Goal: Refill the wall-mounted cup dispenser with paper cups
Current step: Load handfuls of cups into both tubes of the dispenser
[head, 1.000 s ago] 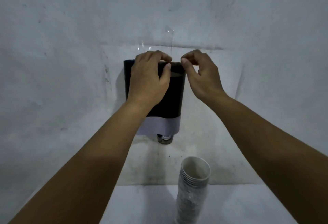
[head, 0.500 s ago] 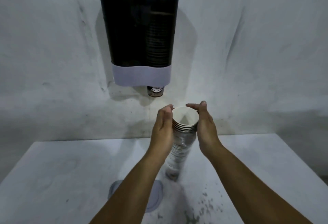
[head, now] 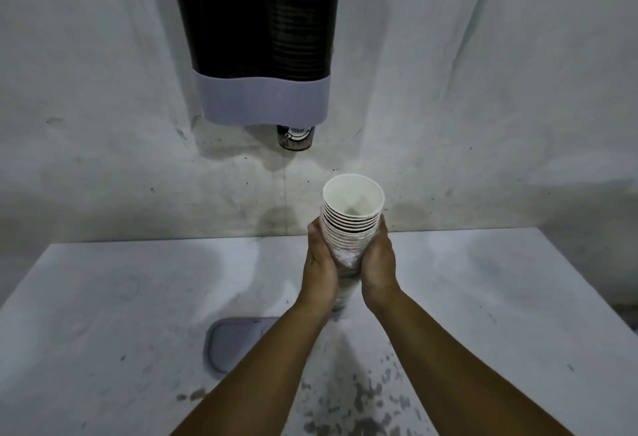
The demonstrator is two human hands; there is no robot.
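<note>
While the two forearms reach out from the bottom of the view over the white table (head: 103,297), a flat grey lid (head: 234,335) lies on it just left of the left arm. Beyond that, the left hand (head: 319,256) and the right hand (head: 378,258) clasp the stack of paper cups (head: 350,221) from either side, palms facing each other and fingers curled round the plastic-wrapped lower part. Half a second ago the hands only flanked the top rim; now they sit lower on the stack and grip it, and a second ago both were up at the top of the dispenser. That suggests the dispenser has been opened and the fresh cups are being taken up for loading, though I cannot tell whether the base of the stack has left the table, since the arms hide it.

The stack stands nearly upright, its long axis vertical with a slight lean away towards the wall, and the open mouths face up towards the camera. Further back, the dispenser (head: 255,21) hangs on the wall, a dark tube with a pale band at its foot, and one cup (head: 295,139) pokes out below. The stack is below it and a little to its right.
</note>
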